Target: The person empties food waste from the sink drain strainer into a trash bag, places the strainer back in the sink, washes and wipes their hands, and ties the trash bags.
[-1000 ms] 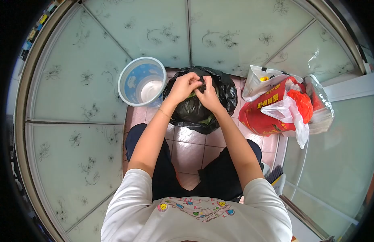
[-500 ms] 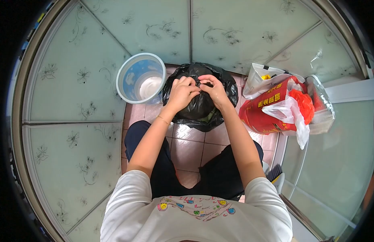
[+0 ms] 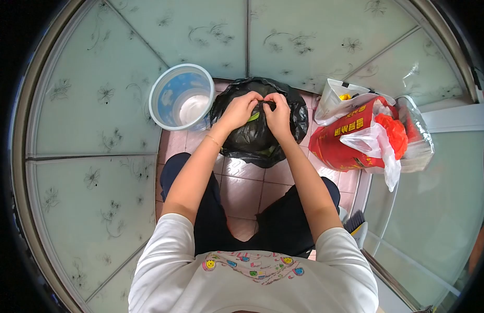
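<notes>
A full black garbage bag (image 3: 247, 138) sits on the tiled floor in front of my knees. Over its top, my left hand (image 3: 243, 109) pinches the plastic with its fingertips. Close beside it, my right hand (image 3: 277, 115) is closed on the same gathered part of the bag, the two sets of fingertips almost touching. Something green (image 3: 253, 117) shows at the bag just below my fingers. What exactly lies between the fingertips is partly hidden.
A clear blue plastic bucket (image 3: 157, 96) stands left of the bag. To the right are a red shopping bag (image 3: 338, 146), a white bag (image 3: 328, 107) and a clear plastic bag (image 3: 425, 141). A brush (image 3: 355, 223) lies by my right knee. Frosted glass panels (image 3: 200, 31) enclose the space.
Both hands stay at the bag's top; their fingertips have drawn closer together and the right fingers have curled more. The green patch under them now shows.
</notes>
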Demonstrator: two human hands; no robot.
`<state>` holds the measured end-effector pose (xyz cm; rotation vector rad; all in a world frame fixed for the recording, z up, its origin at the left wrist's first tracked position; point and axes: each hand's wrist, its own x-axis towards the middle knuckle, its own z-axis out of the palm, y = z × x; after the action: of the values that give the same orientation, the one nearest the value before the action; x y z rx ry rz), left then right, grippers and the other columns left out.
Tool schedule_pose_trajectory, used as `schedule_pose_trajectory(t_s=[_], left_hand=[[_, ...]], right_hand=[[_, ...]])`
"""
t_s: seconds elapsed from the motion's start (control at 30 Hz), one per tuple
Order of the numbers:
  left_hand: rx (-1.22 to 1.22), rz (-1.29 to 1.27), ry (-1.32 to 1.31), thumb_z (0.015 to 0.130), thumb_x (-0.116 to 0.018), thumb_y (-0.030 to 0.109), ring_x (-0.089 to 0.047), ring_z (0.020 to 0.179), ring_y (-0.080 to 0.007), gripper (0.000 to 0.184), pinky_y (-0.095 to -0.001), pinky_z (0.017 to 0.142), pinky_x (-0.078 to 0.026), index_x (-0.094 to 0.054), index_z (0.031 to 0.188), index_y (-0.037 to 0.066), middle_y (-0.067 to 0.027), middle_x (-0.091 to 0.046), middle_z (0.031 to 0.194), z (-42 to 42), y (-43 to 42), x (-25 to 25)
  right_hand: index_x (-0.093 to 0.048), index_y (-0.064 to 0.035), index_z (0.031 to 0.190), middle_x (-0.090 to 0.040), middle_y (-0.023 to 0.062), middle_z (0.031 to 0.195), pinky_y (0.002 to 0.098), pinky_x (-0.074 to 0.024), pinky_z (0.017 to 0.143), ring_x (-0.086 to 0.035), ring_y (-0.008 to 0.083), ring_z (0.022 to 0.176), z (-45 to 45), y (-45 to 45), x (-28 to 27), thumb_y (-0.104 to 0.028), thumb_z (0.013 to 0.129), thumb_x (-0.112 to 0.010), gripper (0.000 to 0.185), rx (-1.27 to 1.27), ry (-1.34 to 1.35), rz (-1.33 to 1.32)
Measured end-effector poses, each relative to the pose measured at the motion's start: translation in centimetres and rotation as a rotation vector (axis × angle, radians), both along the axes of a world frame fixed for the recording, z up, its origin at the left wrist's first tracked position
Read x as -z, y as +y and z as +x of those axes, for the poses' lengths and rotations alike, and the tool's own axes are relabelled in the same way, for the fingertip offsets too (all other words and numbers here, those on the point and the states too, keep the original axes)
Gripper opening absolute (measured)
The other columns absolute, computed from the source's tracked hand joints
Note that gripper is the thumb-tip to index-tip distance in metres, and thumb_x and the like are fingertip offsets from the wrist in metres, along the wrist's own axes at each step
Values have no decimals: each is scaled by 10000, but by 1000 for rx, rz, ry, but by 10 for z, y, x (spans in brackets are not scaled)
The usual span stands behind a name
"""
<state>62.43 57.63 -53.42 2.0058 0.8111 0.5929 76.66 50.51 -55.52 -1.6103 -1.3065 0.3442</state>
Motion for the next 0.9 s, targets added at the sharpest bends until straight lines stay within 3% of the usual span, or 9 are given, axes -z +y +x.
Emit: schedule_pose_trajectory(t_s=[0.1,0.23,0.33,0.43,0.6,0.7,0.83,0.87,0.9], left_hand=[[-30,-86,-77,892,-550,93,-640,949,-298,203,-356,823,-487,-632,1064,22,-150,-666,1032,2,0,2],[65,-66,-103,878,-593,102,-637,873,-214,205,-317,803,-484,-642,1055,9,-133,-675,962,0,15,10],[120,-253,-42,846,-646,110,-600,792,-143,185,-294,742,-480,-638,985,-11,-110,-667,859,-7,26,14],[138,-194,18,846,-648,117,-596,758,-150,156,-298,710,-475,-621,920,-18,-119,-648,812,-11,25,9],[-27,190,23,822,-553,62,-576,780,-394,102,-420,710,-467,-517,835,-32,-211,-587,817,-9,24,6],[-225,320,6,818,-559,69,-579,751,-383,115,-418,685,-469,-507,828,-34,-205,-587,796,-10,29,23],[-257,218,47,803,-554,66,-582,753,-409,118,-432,694,-470,-505,838,-36,-218,-593,779,-5,36,37],[-264,290,88,827,-564,66,-610,721,-339,114,-393,672,-485,-513,849,-34,-184,-603,751,-3,36,39],[-275,206,53,835,-563,71,-611,741,-348,113,-399,686,-484,-521,858,-32,-190,-606,762,-5,36,39]], right_hand=[[-541,-23,869,-544,143,842,419,-437,737,-552,332,800,-5,-1,3,-9,738,-674,187,123,-140,75],[-536,-41,782,-555,113,754,423,-432,723,-555,338,748,2,-3,1,-82,719,-716,195,54,-396,82],[-570,-18,816,-590,156,761,433,-449,693,-574,368,754,10,-3,-6,-139,754,-700,188,-98,-224,-83],[-592,-8,849,-596,191,802,440,-456,691,-575,385,786,21,-4,-14,-167,797,-660,181,-259,-118,-148],[-598,-6,821,-572,168,808,438,-448,734,-558,371,822,23,-9,-14,-151,807,-623,148,-345,-319,-88],[-606,-12,805,-558,155,815,439,-441,754,-545,364,840,23,-20,-12,-169,812,-605,157,-318,-376,-97],[-614,-16,793,-566,156,777,448,-443,707,-557,373,795,35,-22,-5,-181,830,-586,172,-445,-279,-203],[-564,-12,754,-543,108,711,383,-444,641,-552,288,686,40,-21,4,-189,847,-616,207,-437,-221,-162],[-543,-18,750,-525,87,700,357,-435,626,-527,249,665,44,-23,6,-193,842,-638,220,-423,-110,-199]])
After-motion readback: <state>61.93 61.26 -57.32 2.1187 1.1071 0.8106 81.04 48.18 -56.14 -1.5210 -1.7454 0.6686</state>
